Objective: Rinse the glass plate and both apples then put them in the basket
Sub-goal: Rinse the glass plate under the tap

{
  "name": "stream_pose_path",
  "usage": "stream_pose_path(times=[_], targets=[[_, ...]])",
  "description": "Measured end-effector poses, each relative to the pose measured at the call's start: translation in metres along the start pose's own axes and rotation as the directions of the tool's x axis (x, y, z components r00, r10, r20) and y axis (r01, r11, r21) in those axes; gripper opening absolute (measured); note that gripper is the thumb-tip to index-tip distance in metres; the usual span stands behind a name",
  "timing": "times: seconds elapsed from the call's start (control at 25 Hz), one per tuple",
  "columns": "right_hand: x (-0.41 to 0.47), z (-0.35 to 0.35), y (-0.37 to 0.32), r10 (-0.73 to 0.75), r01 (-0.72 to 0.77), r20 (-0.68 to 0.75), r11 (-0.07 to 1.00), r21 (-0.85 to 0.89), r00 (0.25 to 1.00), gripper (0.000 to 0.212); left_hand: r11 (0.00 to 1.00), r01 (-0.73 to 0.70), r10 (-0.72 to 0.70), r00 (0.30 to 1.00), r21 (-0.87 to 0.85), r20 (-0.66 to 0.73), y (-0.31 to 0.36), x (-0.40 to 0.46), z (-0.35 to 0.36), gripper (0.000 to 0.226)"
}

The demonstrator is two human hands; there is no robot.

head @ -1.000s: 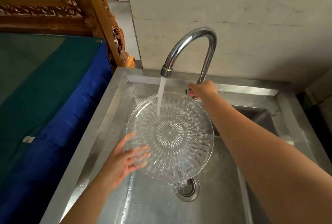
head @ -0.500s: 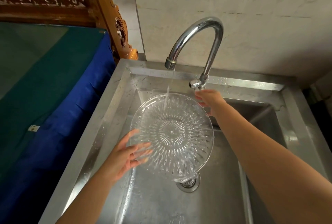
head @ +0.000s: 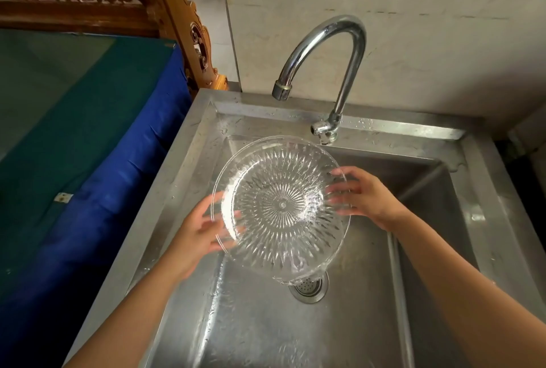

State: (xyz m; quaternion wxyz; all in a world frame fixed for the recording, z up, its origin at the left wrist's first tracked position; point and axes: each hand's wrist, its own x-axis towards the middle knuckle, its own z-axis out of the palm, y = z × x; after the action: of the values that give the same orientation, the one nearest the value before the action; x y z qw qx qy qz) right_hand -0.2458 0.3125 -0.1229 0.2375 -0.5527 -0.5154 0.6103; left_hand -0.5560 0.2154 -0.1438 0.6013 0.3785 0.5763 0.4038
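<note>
plate (head: 280, 208) tilted over the sink (head: 369, 323) – left hand (head: 198, 237) and right hand (head: 363, 193) hold opposite rims, fingers spread.

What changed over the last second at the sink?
The water stopped: the tap no longer runs. The right hand left the tap handle and came down to grip the plate's right rim. The left hand still holds the left rim, and the plate stays tilted over the drain in the sink.

Wet steel sink (head: 195, 143), drain strainer (head: 309, 288).
</note>
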Motion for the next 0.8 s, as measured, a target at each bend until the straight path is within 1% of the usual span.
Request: stream_pose_path(times=[0.12, 0.2, 0.32, 0.48, 0.56, 0.64, 0.72, 0.8], targets=[[-0.027, -0.003, 0.003, -0.144, 0.144, -0.006, 0.982, 0.119, 0.99, 0.043, 0.98, -0.139, 0.142, 0.99, 0.144, -0.015, 0.013, -0.008, 0.006, 0.045], [-0.049, -0.008, 0.0, -0.211, 0.213, -0.029, 0.965, 0.152, 0.977, 0.045, 0.96, -0.177, 0.186, 0.982, 0.217, -0.02, 0.022, -0.016, 0.011, 0.049], [-0.085, -0.016, -0.014, -0.279, 0.291, -0.112, 0.95, 0.114, 0.954, 0.053, 0.915, -0.224, 0.229, 0.973, 0.335, 0.027, 0.041, -0.032, 0.014, 0.049], [-0.133, -0.033, -0.07, -0.416, 0.429, -0.197, 0.903, 0.031, 0.888, 0.055, 0.866, -0.34, 0.349, 0.936, 0.367, 0.042, 0.097, -0.056, 0.022, 0.052], [-0.16, -0.044, -0.115, -0.518, 0.522, -0.224, 0.852, -0.045, 0.826, 0.053, 0.828, -0.432, 0.448, 0.893, 0.358, 0.041, 0.139, -0.07, 0.031, 0.055], [-0.194, -0.055, -0.166, -0.627, 0.624, -0.243, 0.775, -0.098, 0.741, 0.05, 0.773, -0.532, 0.553, 0.832, 0.346, 0.046, 0.187, -0.085, 0.041, 0.059], [-0.226, -0.064, -0.211, -0.716, 0.704, -0.255, 0.693, -0.154, 0.65, 0.049, 0.695, -0.632, 0.657, 0.752, 0.343, 0.053, 0.231, -0.1, 0.049, 0.058], [-0.25, -0.072, -0.241, -0.753, 0.741, -0.273, 0.65, -0.169, 0.599, 0.046, 0.621, -0.706, 0.736, 0.675, 0.34, 0.058, 0.269, -0.118, 0.055, 0.052]])
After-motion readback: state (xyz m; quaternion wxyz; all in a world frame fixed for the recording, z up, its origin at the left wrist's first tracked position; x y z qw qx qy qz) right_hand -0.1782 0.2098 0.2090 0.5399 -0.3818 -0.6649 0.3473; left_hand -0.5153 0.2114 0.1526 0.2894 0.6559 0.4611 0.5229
